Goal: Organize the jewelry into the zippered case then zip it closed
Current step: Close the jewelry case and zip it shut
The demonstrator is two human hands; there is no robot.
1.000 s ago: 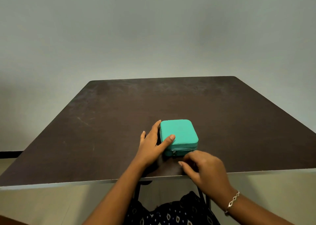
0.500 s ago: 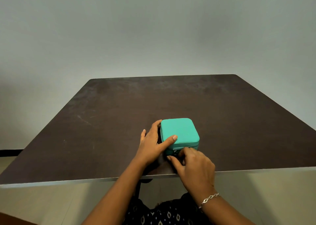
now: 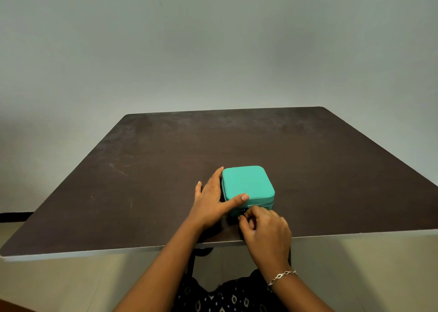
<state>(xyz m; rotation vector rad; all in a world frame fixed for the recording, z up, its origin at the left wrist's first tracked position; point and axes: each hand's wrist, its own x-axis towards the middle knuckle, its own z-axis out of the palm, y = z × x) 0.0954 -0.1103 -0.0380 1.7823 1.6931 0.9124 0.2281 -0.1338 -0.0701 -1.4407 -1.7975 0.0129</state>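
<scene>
A small square teal zippered case lies closed near the front edge of the dark table. My left hand rests flat against the case's left side, thumb laid across the lid's front left corner. My right hand is at the case's front wall, fingers curled, pinching the small metal zipper pull. No loose jewelry shows on the table.
The table's front edge runs just below my hands. A pale wall stands behind the table. A silver bracelet is on my right wrist. Dark patterned clothing shows at the bottom.
My right hand has moved left and in to the case's front, where its fingers closed on the zipper pull. My left hand has stayed against the case.
</scene>
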